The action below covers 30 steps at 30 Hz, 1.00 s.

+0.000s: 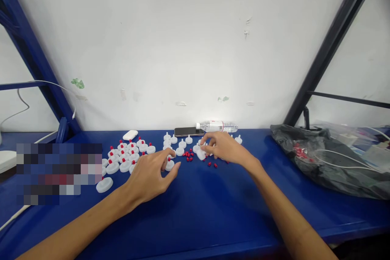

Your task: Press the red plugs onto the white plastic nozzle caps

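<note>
Looks forward and down from the wearer's head, at close range, across a flat, glossy blue tabletop [201,211] in the lower half of the frame; squarely faces a scuffed white wall [189,48] spanning the upper half.

A clear bottle [216,126] is lying sideways near the white wall [183,48], just beside a dark-screened phone [184,131] on the blue counter [210,215], while a small white object [130,135] is resting farther left and a crumpled black bag [323,178] is lying at the right.
</note>
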Motion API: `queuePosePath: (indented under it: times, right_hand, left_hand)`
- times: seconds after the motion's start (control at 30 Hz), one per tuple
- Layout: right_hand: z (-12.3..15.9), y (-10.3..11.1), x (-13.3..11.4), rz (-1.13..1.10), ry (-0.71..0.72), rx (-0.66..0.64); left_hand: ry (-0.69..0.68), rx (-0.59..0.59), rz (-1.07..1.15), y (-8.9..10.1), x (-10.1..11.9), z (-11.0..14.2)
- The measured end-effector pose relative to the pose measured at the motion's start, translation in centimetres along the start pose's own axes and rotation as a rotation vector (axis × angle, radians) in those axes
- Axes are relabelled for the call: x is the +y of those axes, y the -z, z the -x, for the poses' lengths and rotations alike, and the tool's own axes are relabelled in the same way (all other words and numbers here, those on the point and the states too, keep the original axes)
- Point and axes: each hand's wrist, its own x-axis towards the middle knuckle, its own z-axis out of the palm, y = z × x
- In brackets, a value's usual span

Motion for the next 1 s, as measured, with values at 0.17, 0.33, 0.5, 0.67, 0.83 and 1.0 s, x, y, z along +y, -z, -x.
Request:
queuePosePath:
  times: [0.17, 0.33, 0.5, 0.67, 0.83, 1.0]
  right_hand:
    - [0.1, -2.5, -2.0, -0.444, 0.284, -0.162]
    - [0.4, -1.7, -1.9, -0.394, 0.242, -0.182]
    - [0.7, 1.6, 1.2, -0.037, -0.114, -0.104]
    - [0.6, 2.4, 3.3, 0.086, -0.279, -0.195]
    - [0.0, 0.9, 3.0, 0.2, -0.295, -0.168]
    - [-0.1, 0.1, 2.1, 0.209, -0.238, -0.156]
  left_hand:
    - [-0.138, -0.033, 0.185, -0.6, 0.6, 0.4]
    - [-0.155, -0.038, 0.249, -1.0, 0.2, 0.2]
    - [-0.182, -0.067, 0.287, -0.9, 0.4, 0.2]
    - [-0.195, -0.08, 0.291, -1.1, 0.3, 0.3]
    - [-0.208, -0.083, 0.28, -1.3, 0.1, 0.3]
    - [-0.202, -0.086, 0.267, -1.0, 0.4, 0.3]
